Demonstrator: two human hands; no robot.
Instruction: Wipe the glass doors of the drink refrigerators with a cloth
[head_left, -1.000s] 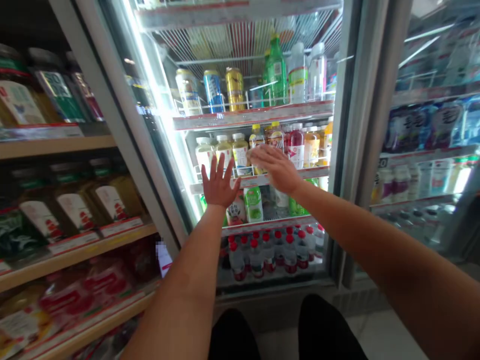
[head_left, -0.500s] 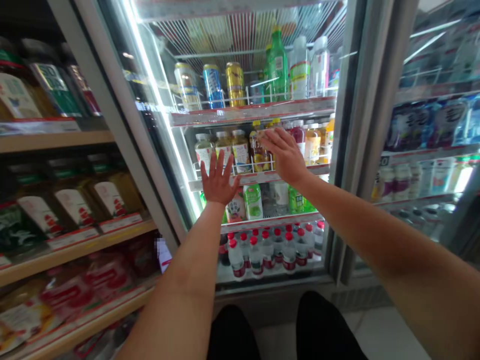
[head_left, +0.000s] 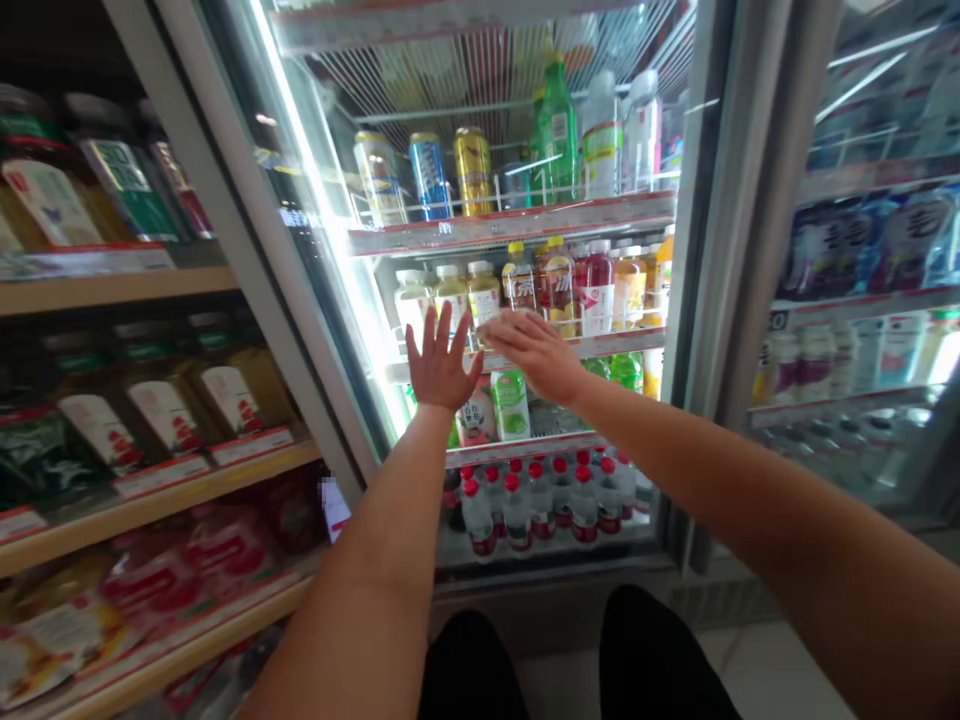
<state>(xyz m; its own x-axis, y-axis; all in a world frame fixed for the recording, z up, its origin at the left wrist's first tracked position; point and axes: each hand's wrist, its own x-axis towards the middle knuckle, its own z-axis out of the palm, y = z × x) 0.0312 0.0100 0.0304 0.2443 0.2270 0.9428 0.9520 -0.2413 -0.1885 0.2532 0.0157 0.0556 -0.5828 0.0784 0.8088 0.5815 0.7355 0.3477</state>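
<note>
We see both our hands empty in front of a lit, metal-framed drinks cooler [head_left: 712, 250]. The fingers of our left hand [head_left: 439, 370] are spread wide and point up; those of our right hand [head_left: 536, 350] lie flat and close together, pointing leftward at the left ones, just beside them in this view. We cannot tell whether either hand touches glass.

Just beyond and above the left fingertips stand clear plastic bottles of pale-yellow drink with white caps [head_left: 450, 287], long axes upright; the left hand is the nearer to most of them. Above the right fingers stand upright dark-brown plastic bottles with yellow caps [head_left: 519, 280], nearer that hand.

Under these bottles the grey shelf edge with its price strip [head_left: 622, 343] passes behind the right hand. Below the fingers show a green-and-white upright carton [head_left: 511, 408] and, lower, clear red-capped plastic bottles [head_left: 517, 515]. Room opens between left wrist and right forearm.
</note>
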